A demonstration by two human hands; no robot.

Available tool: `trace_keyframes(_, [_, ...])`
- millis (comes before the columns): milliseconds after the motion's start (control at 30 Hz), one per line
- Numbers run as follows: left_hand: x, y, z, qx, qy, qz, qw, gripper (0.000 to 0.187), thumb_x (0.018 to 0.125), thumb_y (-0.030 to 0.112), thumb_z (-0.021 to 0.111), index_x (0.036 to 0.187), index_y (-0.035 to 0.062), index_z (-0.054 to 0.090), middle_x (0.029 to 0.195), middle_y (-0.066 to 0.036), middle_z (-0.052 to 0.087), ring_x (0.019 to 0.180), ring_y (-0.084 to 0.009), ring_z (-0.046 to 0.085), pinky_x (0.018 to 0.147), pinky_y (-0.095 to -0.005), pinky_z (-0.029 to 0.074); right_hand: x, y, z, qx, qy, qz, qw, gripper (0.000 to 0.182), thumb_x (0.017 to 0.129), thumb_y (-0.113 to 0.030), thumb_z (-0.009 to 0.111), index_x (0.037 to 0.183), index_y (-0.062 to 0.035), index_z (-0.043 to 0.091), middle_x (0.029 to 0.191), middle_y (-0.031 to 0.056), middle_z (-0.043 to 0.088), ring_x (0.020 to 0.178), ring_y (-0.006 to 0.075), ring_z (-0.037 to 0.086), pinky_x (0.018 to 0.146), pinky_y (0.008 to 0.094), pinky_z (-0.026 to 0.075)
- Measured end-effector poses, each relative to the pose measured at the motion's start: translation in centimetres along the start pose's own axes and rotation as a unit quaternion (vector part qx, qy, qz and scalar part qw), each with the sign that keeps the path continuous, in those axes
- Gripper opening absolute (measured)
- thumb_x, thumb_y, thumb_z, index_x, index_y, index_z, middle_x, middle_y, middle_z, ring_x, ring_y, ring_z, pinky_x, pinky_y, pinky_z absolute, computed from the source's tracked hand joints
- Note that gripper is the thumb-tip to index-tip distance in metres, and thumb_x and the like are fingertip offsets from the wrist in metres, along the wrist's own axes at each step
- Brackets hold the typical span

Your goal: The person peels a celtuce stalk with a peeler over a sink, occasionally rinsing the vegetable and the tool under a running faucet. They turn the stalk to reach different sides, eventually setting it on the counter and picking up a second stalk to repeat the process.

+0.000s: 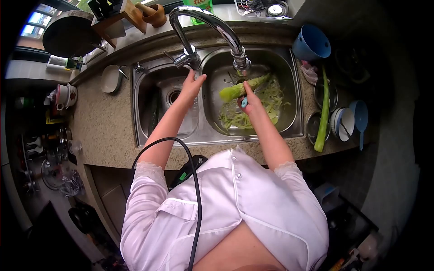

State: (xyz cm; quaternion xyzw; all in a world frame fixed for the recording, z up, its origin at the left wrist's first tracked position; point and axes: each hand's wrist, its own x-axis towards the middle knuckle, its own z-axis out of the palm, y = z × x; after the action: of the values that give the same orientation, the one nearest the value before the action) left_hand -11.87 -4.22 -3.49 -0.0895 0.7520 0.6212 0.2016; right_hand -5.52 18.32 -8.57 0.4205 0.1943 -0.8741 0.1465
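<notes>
A speckled beige stone countertop (104,128) surrounds a stainless-steel double-basin sink (295,97). The tall, arched chrome faucet (224,29) has its spout over the right basin, where thin, pale-green shredded peelings (237,119) lie scattered. Right of the sink, a long, slender green stalk (324,113) rests across metal bowls (313,130), with a round blue bucket (312,43) farther back. Over the right basin, near the spout, a thick, pale-green peeled stalk (235,91) slants in the right hand (252,102), whose fingers are closed around it. The left hand (192,86), loosely open and holding nothing visible, reaches to the faucet's base; whether it touches, I cannot tell. A small light-blue handle (244,103) shows at the right palm.
</notes>
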Motion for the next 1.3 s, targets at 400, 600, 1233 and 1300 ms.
trace_keyframes(400, [-5.8,-2.4,9.4,-0.22,-0.264,-0.349,0.872,0.026,0.079,0.006,0.058,0.102,0.0002,0.049,0.089,-0.012,0.055,0.07,-0.0167,0.054,0.064,-0.0278,0.05,-4.3,0.2,-10.0,-0.29,0.101,-0.086,0.948,0.041,0.091,-0.04,0.051,0.093,0.0003,0.056,0.066,0.0047,0.05,0.049,0.0116,0.045,0.042,0.0232,0.04])
trace_keyframes(600, [-7.0,-1.8,9.8,-0.388,-0.28,-0.386,0.789,0.034,0.077,0.012,0.052,0.108,-0.0006,0.043,0.087,-0.013,0.051,0.064,-0.0145,0.048,0.054,-0.0235,0.043,-10.2,-0.4,-9.2,-0.436,0.043,-0.181,0.88,0.023,0.094,-0.022,0.045,0.105,-0.0049,0.055,0.065,0.002,0.051,0.054,0.0129,0.055,0.047,0.0253,0.045])
trace_keyframes(1233, [-8.6,-3.1,8.7,-0.487,-0.271,-0.4,0.728,0.035,0.078,0.015,0.048,0.11,0.0024,0.039,0.085,-0.011,0.046,0.057,-0.0111,0.042,0.046,-0.0205,0.038,-4.2,-0.3,-7.3,-0.724,-0.014,-0.527,0.446,0.022,0.093,-0.028,0.044,0.09,-0.0057,0.045,0.077,0.0197,0.061,0.07,0.0404,0.059,0.058,0.0496,0.045])
trace_keyframes(1300, [-8.7,-2.9,8.6,-0.465,-0.295,-0.375,0.746,0.039,0.078,0.015,0.048,0.114,0.0023,0.038,0.085,-0.011,0.046,0.057,-0.0108,0.041,0.046,-0.0204,0.038,-1.1,-4.2,-8.8,-0.75,0.095,-0.438,0.487,0.023,0.093,-0.028,0.043,0.09,-0.0051,0.045,0.078,0.0213,0.061,0.071,0.0415,0.059,0.06,0.0504,0.045])
